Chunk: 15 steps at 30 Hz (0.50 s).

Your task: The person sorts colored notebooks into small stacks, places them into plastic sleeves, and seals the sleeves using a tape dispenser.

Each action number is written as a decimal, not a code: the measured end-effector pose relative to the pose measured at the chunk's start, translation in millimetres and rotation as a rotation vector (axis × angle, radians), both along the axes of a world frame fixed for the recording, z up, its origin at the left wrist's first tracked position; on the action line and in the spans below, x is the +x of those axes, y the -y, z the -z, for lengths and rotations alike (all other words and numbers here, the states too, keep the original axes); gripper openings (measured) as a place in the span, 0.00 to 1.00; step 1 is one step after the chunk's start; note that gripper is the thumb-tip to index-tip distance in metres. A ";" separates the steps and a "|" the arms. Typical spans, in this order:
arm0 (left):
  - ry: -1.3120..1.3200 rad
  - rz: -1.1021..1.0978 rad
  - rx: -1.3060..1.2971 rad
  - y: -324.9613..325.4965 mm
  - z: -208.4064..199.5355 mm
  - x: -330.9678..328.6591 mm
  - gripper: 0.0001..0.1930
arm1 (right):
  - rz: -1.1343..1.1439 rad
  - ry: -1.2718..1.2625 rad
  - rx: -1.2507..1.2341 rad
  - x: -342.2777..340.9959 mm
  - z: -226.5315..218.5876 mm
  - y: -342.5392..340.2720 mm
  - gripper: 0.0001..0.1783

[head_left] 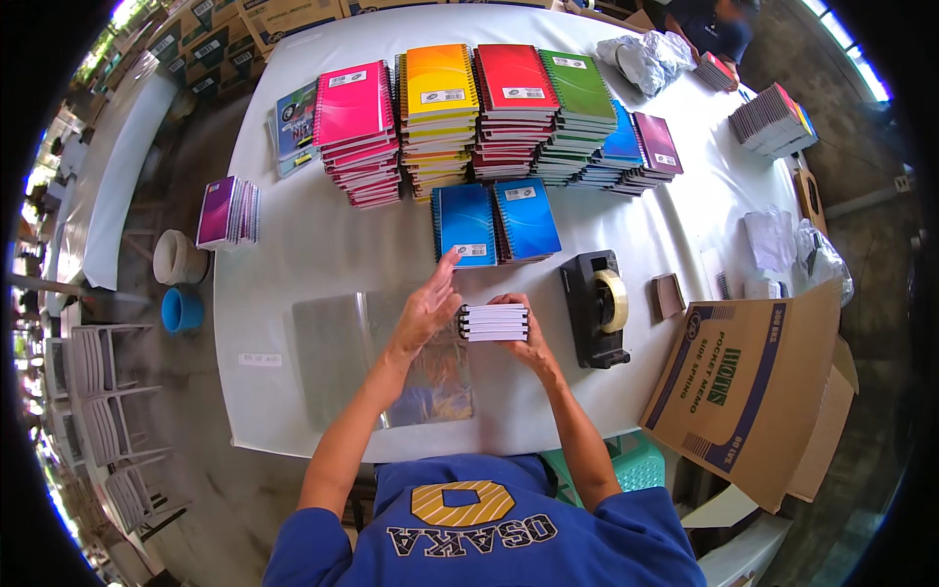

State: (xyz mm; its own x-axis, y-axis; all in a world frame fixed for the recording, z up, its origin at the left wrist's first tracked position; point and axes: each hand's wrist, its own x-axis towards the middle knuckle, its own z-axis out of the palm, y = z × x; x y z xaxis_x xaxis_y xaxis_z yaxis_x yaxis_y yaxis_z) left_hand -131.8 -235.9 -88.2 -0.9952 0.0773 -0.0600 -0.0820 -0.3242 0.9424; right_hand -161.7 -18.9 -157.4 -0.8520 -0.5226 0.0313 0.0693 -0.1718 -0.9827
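In my right hand (523,340) is a small stack of spiral notebooks (492,323), white page edges up and dark coils at the side. My left hand (427,309) is just left of that stack, fingers stretched out and apart; nothing shows in it. Its fingertips reach the lower edge of a blue spiral notebook (463,220), though contact is unclear. Another blue notebook pile (526,217) stands beside that one. Beneath my left wrist lie clear plastic sheets or bags (337,347) on the white table (264,303).
Tall notebook stacks, including pink (352,103), yellow (437,83), red (515,80) and green (577,88), stand behind. On the right are a tape dispenser (587,313) and an open carton (743,382). A purple notebook stack (217,213) sits left. Another person (719,34) works at the far right.
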 end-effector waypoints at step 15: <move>0.107 0.114 -0.195 -3.9 -17.6 -12.4 0.55 | 0.026 -0.048 0.066 0.0 -2.3 0.0 0.26</move>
State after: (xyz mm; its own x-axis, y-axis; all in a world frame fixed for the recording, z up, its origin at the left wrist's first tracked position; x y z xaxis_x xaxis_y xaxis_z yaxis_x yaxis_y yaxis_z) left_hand -144.2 -231.9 -70.5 -0.9679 0.1653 -0.1892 -0.2101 -0.1195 0.9703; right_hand -161.7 -18.9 -155.1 -0.8636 -0.5027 0.0385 0.0184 -0.1079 -0.9940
